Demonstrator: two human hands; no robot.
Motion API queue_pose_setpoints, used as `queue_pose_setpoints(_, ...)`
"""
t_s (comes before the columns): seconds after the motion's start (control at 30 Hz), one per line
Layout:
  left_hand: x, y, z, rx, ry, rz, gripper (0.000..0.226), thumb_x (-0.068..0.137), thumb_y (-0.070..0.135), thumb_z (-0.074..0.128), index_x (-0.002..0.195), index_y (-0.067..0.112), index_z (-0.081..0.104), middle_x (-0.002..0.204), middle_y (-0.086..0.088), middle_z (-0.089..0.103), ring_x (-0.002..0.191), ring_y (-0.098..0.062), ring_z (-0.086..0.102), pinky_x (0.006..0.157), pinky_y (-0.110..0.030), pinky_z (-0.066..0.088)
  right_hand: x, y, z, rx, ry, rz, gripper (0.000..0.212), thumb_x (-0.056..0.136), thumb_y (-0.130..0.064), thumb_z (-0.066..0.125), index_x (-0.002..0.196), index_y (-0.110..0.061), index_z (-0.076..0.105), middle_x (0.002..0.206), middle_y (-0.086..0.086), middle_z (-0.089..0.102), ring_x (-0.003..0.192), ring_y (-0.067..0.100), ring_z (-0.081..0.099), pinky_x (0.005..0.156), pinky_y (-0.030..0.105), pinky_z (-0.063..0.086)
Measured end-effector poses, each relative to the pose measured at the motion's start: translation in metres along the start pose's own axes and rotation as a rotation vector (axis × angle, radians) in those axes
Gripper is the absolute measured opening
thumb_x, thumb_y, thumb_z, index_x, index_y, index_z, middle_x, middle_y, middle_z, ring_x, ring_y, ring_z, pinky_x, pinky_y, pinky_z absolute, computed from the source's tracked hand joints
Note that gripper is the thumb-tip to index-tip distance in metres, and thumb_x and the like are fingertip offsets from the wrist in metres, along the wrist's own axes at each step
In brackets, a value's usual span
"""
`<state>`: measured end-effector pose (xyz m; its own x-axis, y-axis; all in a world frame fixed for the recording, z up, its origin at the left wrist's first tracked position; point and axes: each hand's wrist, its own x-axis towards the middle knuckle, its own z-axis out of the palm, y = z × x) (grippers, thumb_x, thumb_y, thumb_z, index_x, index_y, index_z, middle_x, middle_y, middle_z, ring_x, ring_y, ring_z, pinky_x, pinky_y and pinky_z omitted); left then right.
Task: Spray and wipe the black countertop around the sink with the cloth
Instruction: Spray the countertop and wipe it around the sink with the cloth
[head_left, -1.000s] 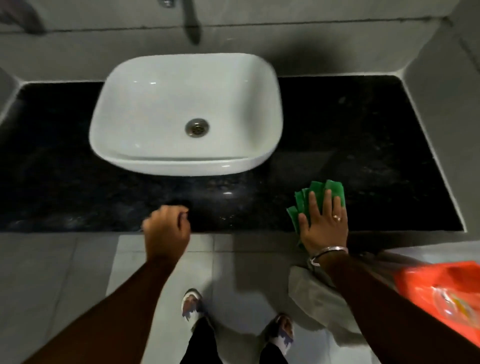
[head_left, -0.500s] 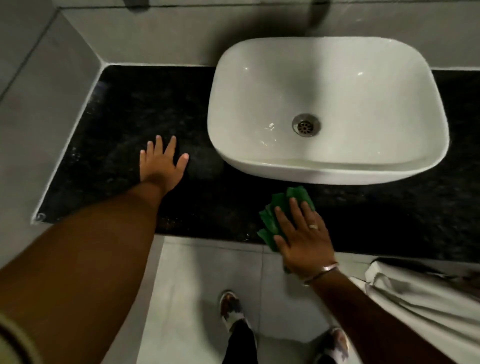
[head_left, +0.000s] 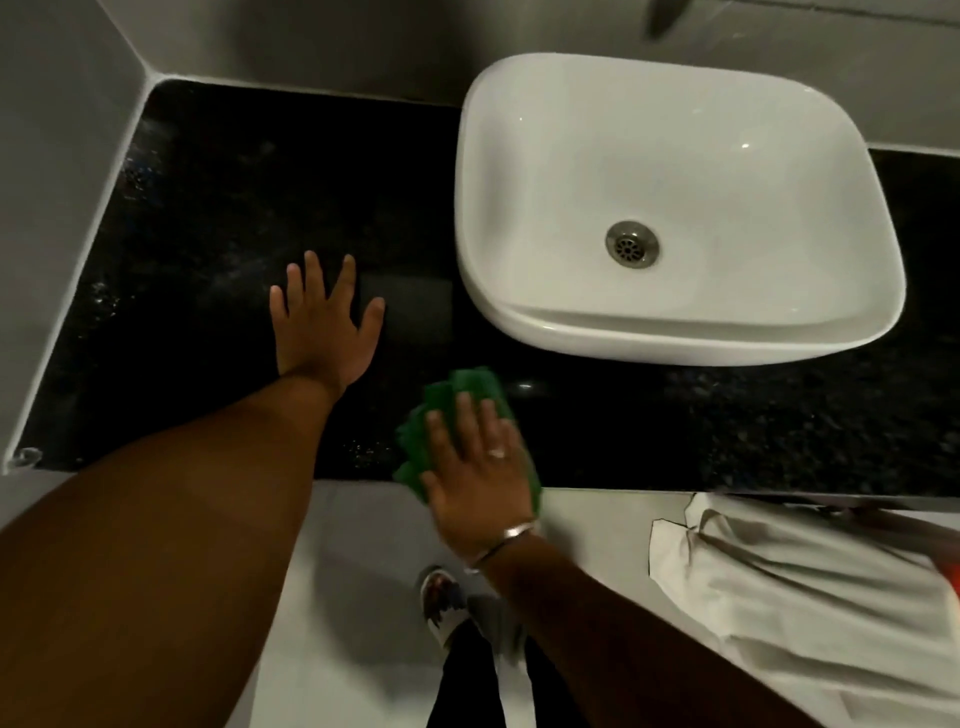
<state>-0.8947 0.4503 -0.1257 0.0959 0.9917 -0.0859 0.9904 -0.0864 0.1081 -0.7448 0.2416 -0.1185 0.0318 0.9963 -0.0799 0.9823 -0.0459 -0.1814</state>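
Right hand (head_left: 480, 467), fingers together, presses the green cloth (head_left: 457, 410) flat at the countertop (head_left: 727, 415) near edge; left hand (head_left: 324, 327) rests fingers spread; the overhanging cloth might slip off.

Single head view — looks steeply down from above, close over black countertop (head_left: 218, 218); white sink (head_left: 670, 208) upper right of frame, floor (head_left: 358, 597) along bottom edge.

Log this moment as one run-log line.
step: wiping | right hand: flat on green cloth | left hand: flat, empty, on black countertop | place: front-left of sink
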Motion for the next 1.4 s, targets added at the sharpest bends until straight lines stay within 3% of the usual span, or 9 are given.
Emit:
queue_pose_setpoints(0.07, 0.0, -0.002, -0.001, -0.013, 0.003, 0.014, 0.07, 0.093, 0.066, 0.022, 0.154, 0.032, 0.018, 0.164, -0.016, 0.013, 0.151, -0.036, 0.01, 0.121, -0.054, 0.008, 0.001, -0.012, 0.004, -0.023, -0.082, -0.199, 0.067, 0.087, -0.05, 0.041, 0.149, -0.03, 0.027, 0.16, 0.01, 0.022, 0.146, 0.034, 0.021, 0.117, 0.05, 0.022)
queue_pose_setpoints(0.17, 0.0, -0.002, -0.001, -0.031, -0.004, 0.016, 0.07, 0.093, 0.066, 0.022, 0.155, 0.032, 0.017, 0.165, -0.016, 0.011, 0.152, -0.035, 0.008, 0.121, -0.053, 0.006, -0.015, 0.044, -0.005, -0.062, -0.073, -0.254, 0.065, 0.09, -0.055, 0.039, 0.15, -0.036, 0.022, 0.162, 0.004, 0.017, 0.149, 0.027, 0.015, 0.119, 0.046, 0.017)
queue_pose_setpoints(0.33, 0.001, -0.001, 0.0, -0.026, -0.003, 0.008, 0.07, 0.093, 0.067, 0.021, 0.155, 0.033, 0.016, 0.165, -0.015, 0.01, 0.152, -0.034, 0.008, 0.121, -0.053, 0.007, -0.049, 0.181, -0.037, -0.069, -0.049, 0.209, 0.064, 0.088, -0.051, 0.038, 0.146, -0.025, 0.037, 0.157, 0.015, 0.024, 0.143, 0.038, 0.026, 0.109, 0.055, 0.032)
queue_pose_setpoints(0.43, 0.004, -0.001, 0.005, -0.011, 0.007, -0.005, 0.07, 0.092, 0.068, 0.019, 0.154, 0.035, 0.014, 0.165, -0.015, 0.01, 0.152, -0.034, 0.008, 0.121, -0.054, 0.006, -0.053, 0.192, -0.037, -0.095, -0.095, 0.323, 0.065, 0.092, -0.052, 0.023, 0.148, -0.021, 0.033, 0.157, 0.019, 0.024, 0.142, 0.042, 0.025, 0.113, 0.056, 0.025)
queue_pose_setpoints(0.73, 0.024, -0.038, -0.012, -0.019, -0.044, 0.108, 0.069, 0.093, 0.062, 0.027, 0.153, 0.028, 0.027, 0.162, -0.021, 0.019, 0.149, -0.041, 0.016, 0.119, -0.058, 0.012, 0.032, 0.007, -0.021, -0.051, -0.169, -0.305, 0.07, 0.085, -0.051, 0.044, 0.148, -0.022, 0.033, 0.157, 0.017, 0.027, 0.143, 0.04, 0.028, 0.118, 0.054, 0.015)
queue_pose_setpoints(0.9, 0.071, -0.145, -0.035, 0.104, -0.038, 0.137, 0.065, 0.096, 0.053, 0.045, 0.153, 0.025, 0.031, 0.159, -0.025, 0.025, 0.146, -0.046, 0.022, 0.117, -0.058, 0.016, 0.116, -0.08, -0.005, -0.065, -0.226, -0.326, 0.069, 0.094, -0.047, 0.037, 0.153, -0.025, 0.008, 0.163, 0.013, -0.003, 0.148, 0.037, -0.003, 0.118, 0.05, -0.004)
queue_pose_setpoints(1.13, 0.091, -0.188, -0.041, -0.048, -0.08, 0.311, 0.067, 0.095, 0.061, 0.033, 0.155, 0.032, 0.024, 0.165, -0.015, 0.013, 0.152, -0.036, 0.01, 0.122, -0.051, 0.008, 0.09, -0.072, -0.001, -0.195, -0.26, -0.799, 0.062, 0.092, -0.053, 0.033, 0.149, -0.03, 0.027, 0.158, 0.008, 0.028, 0.144, 0.035, 0.025, 0.117, 0.047, 0.014)
queue_pose_setpoints(1.27, 0.089, -0.19, -0.04, -0.098, -0.05, 0.324, 0.067, 0.095, 0.061, 0.034, 0.154, 0.031, 0.027, 0.165, -0.015, 0.014, 0.152, -0.035, 0.012, 0.123, -0.049, 0.008, 0.126, -0.037, -0.016, -0.218, -0.211, -0.466, 0.063, 0.089, -0.052, 0.04, 0.147, -0.029, 0.033, 0.154, 0.014, 0.035, 0.139, 0.039, 0.035, 0.11, 0.053, 0.034)
queue_pose_setpoints(1.4, 0.091, -0.188, -0.036, -0.126, -0.021, 0.323, 0.067, 0.093, 0.061, 0.036, 0.153, 0.031, 0.031, 0.164, -0.016, 0.018, 0.151, -0.035, 0.015, 0.123, -0.05, 0.011, 0.188, -0.067, -0.017, -0.182, -0.143, -0.065, 0.061, 0.091, -0.049, 0.035, 0.148, -0.026, 0.032, 0.156, 0.019, 0.029, 0.141, 0.042, 0.029, 0.112, 0.054, 0.028)
